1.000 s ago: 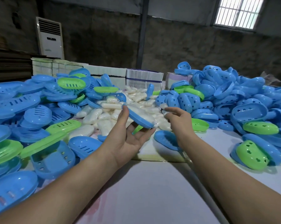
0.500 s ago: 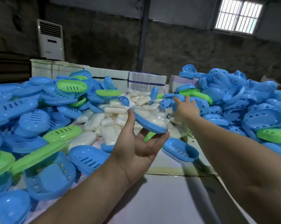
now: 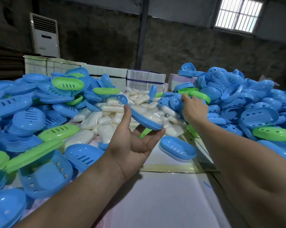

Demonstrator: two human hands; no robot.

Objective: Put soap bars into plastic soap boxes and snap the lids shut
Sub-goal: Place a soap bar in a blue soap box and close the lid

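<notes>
Two hands: left hand (image 3: 133,146) palm-up, grip around blue soap box (image 3: 145,120); right hand (image 3: 194,108) outstretched, grip seemingly empty

The room was dim, with rough, dark grey walls (image 3: 180,46) stained in patches. A barred window (image 3: 238,14) high at the right let in pale daylight. A dark upright post (image 3: 143,33) ran up the back wall near the middle. At the left stood a tall white air-conditioning unit (image 3: 45,34), with dark stacked boards (image 3: 5,63) beside it.
</notes>
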